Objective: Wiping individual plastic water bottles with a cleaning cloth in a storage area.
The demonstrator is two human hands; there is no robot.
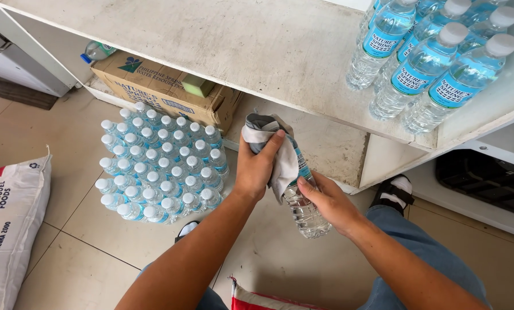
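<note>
You've got one water bottle (304, 201) and one cloth (274, 150) in hand, at least five bottles on the shelf (435, 63), one cardboard box (165, 89), one sack (10, 224), and several dozen packed bottles (159, 169) on the floor.

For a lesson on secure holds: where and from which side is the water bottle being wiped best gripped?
Grip the water bottle around its bare lower body, from the right, as the right hand does. The bottle is tilted with its base toward the floor, and the cloth under the left hand covers the top.
</note>
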